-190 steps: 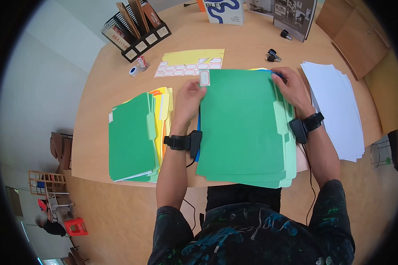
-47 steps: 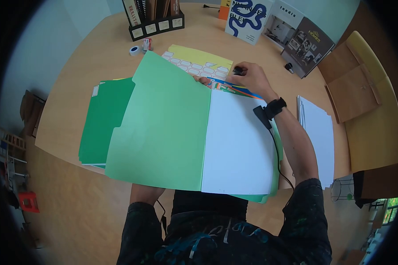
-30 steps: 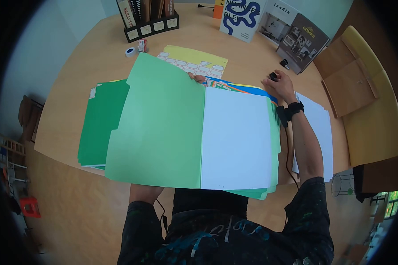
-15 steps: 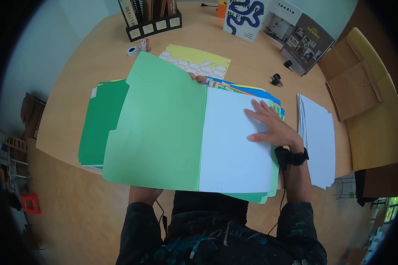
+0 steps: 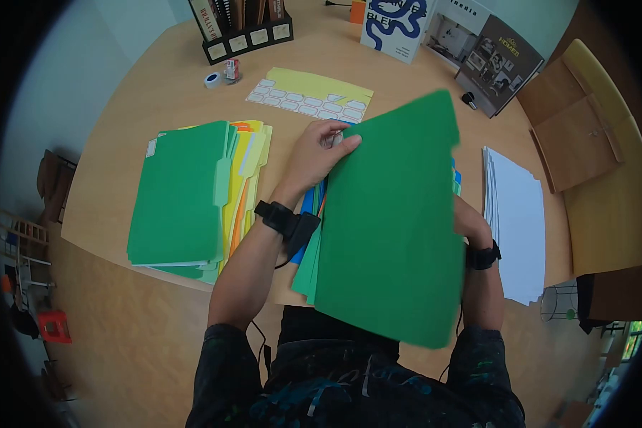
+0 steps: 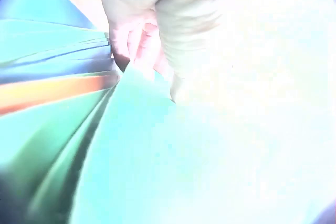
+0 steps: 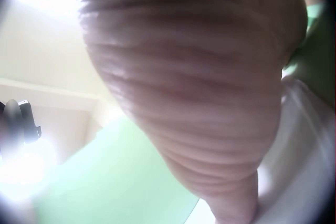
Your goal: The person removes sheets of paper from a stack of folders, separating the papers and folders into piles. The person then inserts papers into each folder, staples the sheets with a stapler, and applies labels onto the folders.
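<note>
A dark green folder (image 5: 392,228) stands tilted over other coloured folders in the head view. My left hand (image 5: 317,158) pinches its upper left corner, thumb on the front and fingers curled behind. The left wrist view, overexposed, shows that hand (image 6: 163,19) at the corner of the folder (image 6: 126,145), with blue, green and orange edges fanned alongside. Behind the folder's right side is my right hand (image 5: 471,220), its fingers hidden. The right wrist view shows my right palm (image 7: 194,87) close up, between a light green sheet (image 7: 121,176) and a whitish surface (image 7: 310,145).
Green folders (image 5: 175,200) lie over yellow ones (image 5: 253,153) at left. A label sheet (image 5: 310,96) lies beyond the hands; white paper (image 5: 517,228) is at right. Further back are a tape roll (image 5: 212,80), a black clip (image 5: 468,98), a black organizer (image 5: 250,41) and a grey book (image 5: 499,68).
The light green cover that lay spread to the left has swung up and rightward, now showing dark green. My left hand has come out from beneath it; my right hand has gone behind it.
</note>
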Available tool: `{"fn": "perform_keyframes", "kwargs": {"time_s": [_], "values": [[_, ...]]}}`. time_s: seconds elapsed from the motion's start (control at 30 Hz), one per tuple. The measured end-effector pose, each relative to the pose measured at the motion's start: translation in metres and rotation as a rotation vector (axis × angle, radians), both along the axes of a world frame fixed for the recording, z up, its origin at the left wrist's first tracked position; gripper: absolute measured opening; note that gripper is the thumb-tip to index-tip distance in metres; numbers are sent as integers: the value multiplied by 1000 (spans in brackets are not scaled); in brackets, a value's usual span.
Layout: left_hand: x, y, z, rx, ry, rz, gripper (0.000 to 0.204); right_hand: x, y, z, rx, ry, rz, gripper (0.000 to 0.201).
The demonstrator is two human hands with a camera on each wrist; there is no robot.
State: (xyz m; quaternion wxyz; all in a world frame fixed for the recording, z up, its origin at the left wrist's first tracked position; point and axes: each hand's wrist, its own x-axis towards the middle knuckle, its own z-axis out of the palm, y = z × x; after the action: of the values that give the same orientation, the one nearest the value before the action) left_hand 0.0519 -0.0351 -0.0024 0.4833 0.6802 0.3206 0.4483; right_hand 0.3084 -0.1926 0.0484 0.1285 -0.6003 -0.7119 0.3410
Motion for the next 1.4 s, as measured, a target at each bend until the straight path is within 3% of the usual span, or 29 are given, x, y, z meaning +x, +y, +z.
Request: {"fn": "perform_keyframes", "kwargs": {"time_s": [0.03,0.1,0.17,0.3,0.33,0.47,0.5,0.53,0.57,0.6,0.63,0.67,0.7,0.77,0.8,0.83,0.93,1.03,1.17,1.23,1.3,1.37,1.4], "values": [[1,1,-6,15,-12,-12,50,12,-2,-12,1,0,-1,74],[2,-5,-3,28,-24,-24,52,43,-6,-51,-45,225,-88,65],[2,-11,6,-134,-194,-111,54,42,-4,-58,25,202,-38,64],[-2,-10,7,-192,-118,-80,50,42,-2,-62,140,227,15,60],[-4,-6,4,-247,-62,-156,46,43,-1,-61,143,224,16,60],[-9,-5,6,-316,78,-294,37,45,4,-39,122,117,33,58],[-8,-3,4,-313,82,-296,37,45,10,-24,140,45,58,56],[-7,-1,-1,-311,66,-283,35,29,12,23,67,70,-15,52],[-6,0,-4,-309,49,-269,33,66,36,14,109,85,68,45],[-6,0,-4,-308,54,-269,33,48,41,44,103,179,-124,38],[-5,-1,-4,-316,48,-243,32,70,59,38,228,43,-235,33],[-5,-1,-4,-322,43,-217,32,49,70,69,311,-245,-257,31],[-5,-1,-4,-318,48,-220,32,45,93,67,364,-298,-285,33],[-4,-1,-5,-343,28,-225,34,2,117,67,281,-282,-253,36],[-4,-1,-4,-339,32,-226,34,-3,141,46,336,-458,-81,37],[-5,-2,-3,-324,33,-223,34,-11,157,27,383,-412,40,35],[-7,-1,-5,-295,13,-219,35,-37,196,-18,594,-478,163,36],[-5,0,-7,-281,12,-199,35,-50,189,-12,427,-403,100,36],[-4,1,-11,-255,17,-206,36,-62,167,8,402,-265,-17,43],[1,6,-20,-216,-64,-163,41,-70,150,3,476,105,-63,48],[0,5,-15,-171,-141,-115,50,-87,129,-6,527,107,-102,52],[-3,-2,-1,-463,-136,6,71,-97,118,-13,623,36,-165,58],[-2,4,-9,-458,-124,9,71,-98,118,-14,627,49,-169,58]]}}
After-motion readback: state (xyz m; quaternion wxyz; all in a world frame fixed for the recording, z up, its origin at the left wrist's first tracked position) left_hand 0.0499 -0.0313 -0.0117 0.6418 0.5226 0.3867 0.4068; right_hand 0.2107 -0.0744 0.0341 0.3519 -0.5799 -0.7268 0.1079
